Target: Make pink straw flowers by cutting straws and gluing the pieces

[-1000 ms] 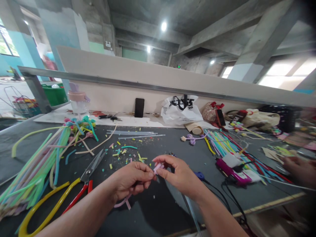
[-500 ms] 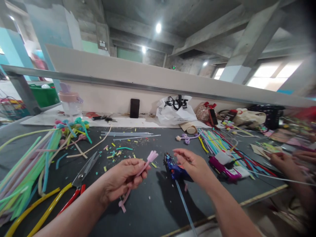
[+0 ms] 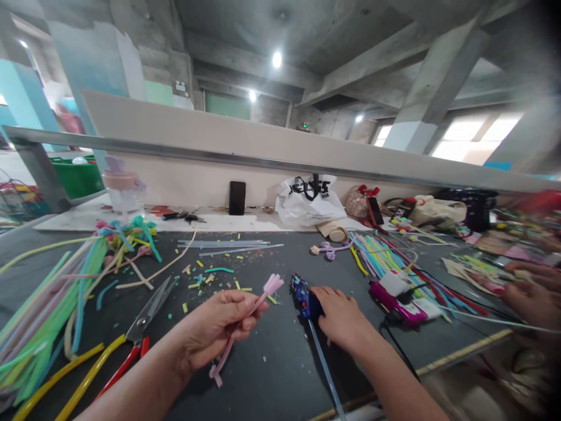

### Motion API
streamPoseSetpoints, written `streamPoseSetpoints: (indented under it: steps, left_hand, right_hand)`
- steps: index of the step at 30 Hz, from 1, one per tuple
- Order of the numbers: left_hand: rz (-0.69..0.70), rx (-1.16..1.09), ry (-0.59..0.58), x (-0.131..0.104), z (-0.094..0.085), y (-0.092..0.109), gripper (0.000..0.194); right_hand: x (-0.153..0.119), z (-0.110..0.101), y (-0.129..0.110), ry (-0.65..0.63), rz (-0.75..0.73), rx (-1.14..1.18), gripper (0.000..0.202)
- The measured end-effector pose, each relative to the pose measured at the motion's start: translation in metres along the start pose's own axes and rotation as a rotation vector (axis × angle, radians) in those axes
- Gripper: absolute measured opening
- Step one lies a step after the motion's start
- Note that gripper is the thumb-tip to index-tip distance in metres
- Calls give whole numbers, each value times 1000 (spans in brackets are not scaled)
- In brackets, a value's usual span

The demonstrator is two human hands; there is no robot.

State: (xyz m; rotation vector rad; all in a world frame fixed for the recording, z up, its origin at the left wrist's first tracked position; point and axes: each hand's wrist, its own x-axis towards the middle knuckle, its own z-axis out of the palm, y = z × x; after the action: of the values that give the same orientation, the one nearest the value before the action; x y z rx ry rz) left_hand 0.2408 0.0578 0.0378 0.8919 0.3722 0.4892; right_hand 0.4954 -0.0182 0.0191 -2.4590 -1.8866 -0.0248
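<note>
Most of the lower frame is taken up by a dark table (image 3: pixel 280 374). Right of its centre, the right hand (image 3: pixel 339 313) is laid palm down on the handle end of a blue glue gun (image 3: pixel 302 297); whether the fingers are closed round it cannot be told. The gun is touched by that hand alone, its nozzle (image 3: pixel 296 279) pointed up the frame and slightly left. At centre, just left of the gun, a pink fringed piece (image 3: pixel 272 285) is pinched between thumb and fingers of the left hand (image 3: pixel 228 316); its long axis is slanted from lower left to upper right, so that the fringed end is turned toward the nozzle side, with a gap between. By count, two large bundles of coloured strands (image 3: pixel 44 316) are seen, at far left and at right; one white bag (image 3: pixel 309 202) is set at upper centre; one pair of scissors (image 3: pixel 139 324) is laid at lower left; one clear stick (image 3: pixel 323 363) is trailed from the gun toward the lower edge; and short offcuts (image 3: pixel 184 307), too many and too small to be counted, are scattered left of centre.
</note>
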Motion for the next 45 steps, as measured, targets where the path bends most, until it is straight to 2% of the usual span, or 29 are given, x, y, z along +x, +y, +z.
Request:
streamPoseSetpoints:
  steps: [5, 8, 10, 11, 14, 16, 21, 25, 30, 45]
  left_hand:
    - [24, -7, 10, 0, 0, 3, 14]
    - [34, 21, 49, 1, 1, 4, 14]
    - [39, 34, 61, 3, 1, 3, 13]
    - [38, 38, 65, 3, 1, 3, 13]
    - [39, 50, 95, 5, 0, 1, 12]
    - [48, 64, 124, 5, 0, 1, 12]
    - [48, 71, 159, 6, 0, 0, 12]
    - [56, 83, 161, 6, 0, -1, 12]
    - [69, 98, 159, 7, 0, -2, 12]
    - [78, 106, 144, 7, -2, -3, 15]
  right_hand:
    - [9, -7, 4, 53, 21, 44, 57]
    - [12, -14, 7, 209, -39, 180, 47]
    - [11, -18, 4, 340, -63, 360, 35]
    - [8, -21, 1, 359, -65, 467, 29]
    - [-6, -30, -15, 259, -91, 748, 26]
    - [-17, -37, -29, 248, -154, 813, 26]
    - [-36, -50, -49, 257, -415, 676, 14]
    - [-35, -48, -50, 306, -524, 558, 14]
    - [-33, -42, -51, 344, -522, 478, 21]
    - [-36, -44, -53, 301, -441, 449, 26]
